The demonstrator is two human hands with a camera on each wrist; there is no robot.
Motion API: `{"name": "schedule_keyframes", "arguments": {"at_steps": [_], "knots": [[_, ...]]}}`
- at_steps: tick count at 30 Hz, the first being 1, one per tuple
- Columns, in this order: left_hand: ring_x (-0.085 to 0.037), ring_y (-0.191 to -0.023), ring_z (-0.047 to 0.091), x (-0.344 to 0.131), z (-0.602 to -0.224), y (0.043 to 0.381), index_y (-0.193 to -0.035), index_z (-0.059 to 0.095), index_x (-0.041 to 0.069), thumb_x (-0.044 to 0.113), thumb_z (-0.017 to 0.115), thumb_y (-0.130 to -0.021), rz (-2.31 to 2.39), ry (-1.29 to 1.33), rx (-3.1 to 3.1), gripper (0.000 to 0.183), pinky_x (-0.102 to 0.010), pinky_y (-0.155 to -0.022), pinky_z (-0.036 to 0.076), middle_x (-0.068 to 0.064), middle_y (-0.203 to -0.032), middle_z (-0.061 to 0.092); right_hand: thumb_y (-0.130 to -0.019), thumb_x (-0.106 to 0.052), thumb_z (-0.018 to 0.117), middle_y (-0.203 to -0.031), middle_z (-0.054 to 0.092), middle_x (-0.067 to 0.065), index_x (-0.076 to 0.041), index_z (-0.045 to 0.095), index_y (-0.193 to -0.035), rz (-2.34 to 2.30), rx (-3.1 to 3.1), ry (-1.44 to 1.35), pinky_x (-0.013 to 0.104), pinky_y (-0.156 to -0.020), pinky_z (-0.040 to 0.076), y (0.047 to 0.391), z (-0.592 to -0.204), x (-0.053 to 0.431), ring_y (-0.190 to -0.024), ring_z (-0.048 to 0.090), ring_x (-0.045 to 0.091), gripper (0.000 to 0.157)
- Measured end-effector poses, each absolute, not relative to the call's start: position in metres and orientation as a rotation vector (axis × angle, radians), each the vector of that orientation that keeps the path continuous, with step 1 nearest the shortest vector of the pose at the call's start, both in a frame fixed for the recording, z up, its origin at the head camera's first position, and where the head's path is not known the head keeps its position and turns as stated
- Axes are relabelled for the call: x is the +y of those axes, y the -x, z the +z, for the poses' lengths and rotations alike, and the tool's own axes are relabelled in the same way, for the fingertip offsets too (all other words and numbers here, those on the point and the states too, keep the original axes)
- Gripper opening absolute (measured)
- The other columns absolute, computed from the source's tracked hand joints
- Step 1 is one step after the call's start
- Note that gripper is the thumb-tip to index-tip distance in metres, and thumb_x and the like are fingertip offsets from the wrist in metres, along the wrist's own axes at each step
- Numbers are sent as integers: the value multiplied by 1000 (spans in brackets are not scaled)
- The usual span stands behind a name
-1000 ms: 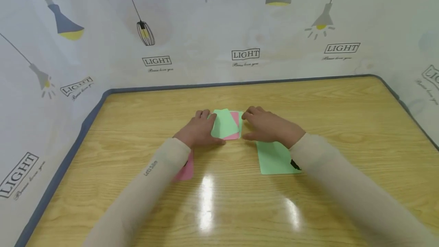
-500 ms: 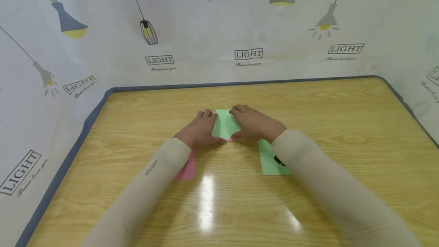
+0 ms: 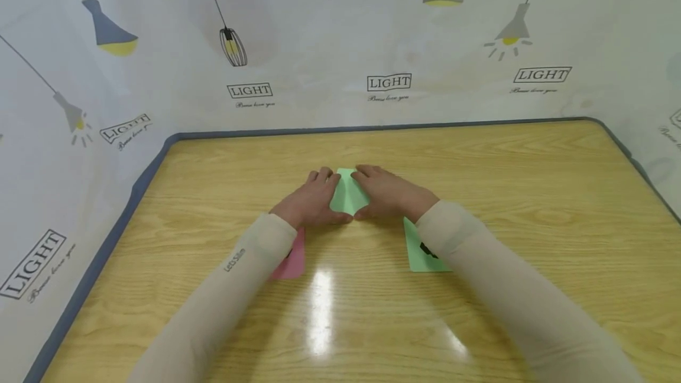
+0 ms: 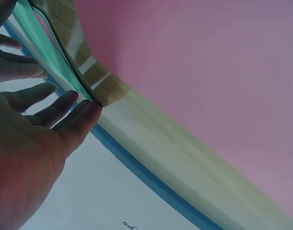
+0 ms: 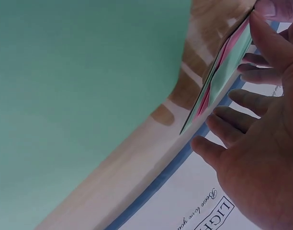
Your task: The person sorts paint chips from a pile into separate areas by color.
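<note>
A small stack of green and pink cards (image 3: 348, 194) lies on the table between both hands, a green one on top bowed along its middle. My left hand (image 3: 313, 201) touches the stack's left side, fingers extended and thumb along the near edge. Opposite it, my right hand (image 3: 392, 195) lies against the right side, and the two thumb tips nearly meet at the front. The right wrist view shows the layered card edges (image 5: 225, 72) beside loosely extended fingers. Seen from the left wrist, the fingertips of the left hand (image 4: 34, 139) meet the stack's edge.
A larger pink card (image 3: 294, 260) with a black mark lies partly under the left forearm. Under the right forearm is a larger green card (image 3: 420, 253), also black-marked. Blue edging (image 3: 298, 131) borders the wooden table before a lamp-printed backdrop (image 3: 319, 46).
My right hand has moved left onto the stack's right side. The offset green and pink cards have come closer together, and the top green card now bows. The left hand has barely shifted.
</note>
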State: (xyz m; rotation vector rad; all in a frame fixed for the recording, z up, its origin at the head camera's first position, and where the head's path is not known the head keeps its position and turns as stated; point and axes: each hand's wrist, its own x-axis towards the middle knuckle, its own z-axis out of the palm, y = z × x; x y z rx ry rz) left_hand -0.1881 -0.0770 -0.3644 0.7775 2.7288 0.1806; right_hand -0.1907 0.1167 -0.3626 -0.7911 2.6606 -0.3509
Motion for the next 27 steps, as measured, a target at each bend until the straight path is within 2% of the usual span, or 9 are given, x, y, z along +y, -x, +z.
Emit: {"name": "schedule_keyframes", "arguments": {"at_steps": [6, 27], "knots": [[-34, -127, 35, -79, -366, 190, -147, 33, -1, 52, 71, -86, 192, -804, 2739, 89, -42, -103, 39, -21, -142, 35, -91, -42, 69, -160, 13, 17, -2, 25, -154, -339, 2651, 788, 45, -116, 16, 191, -365, 113, -146, 13, 34, 87], [-37, -128, 37, -78, -364, 191, -146, 34, 0, 53, 71, -85, 111, -830, 2750, 89, -43, -103, 40, -22, -139, 40, -92, -44, 67, -161, 6, 19, -3, 21, -155, -334, 2620, 740, 47, -115, 17, 192, -367, 113, -146, 9, 36, 88]]}}
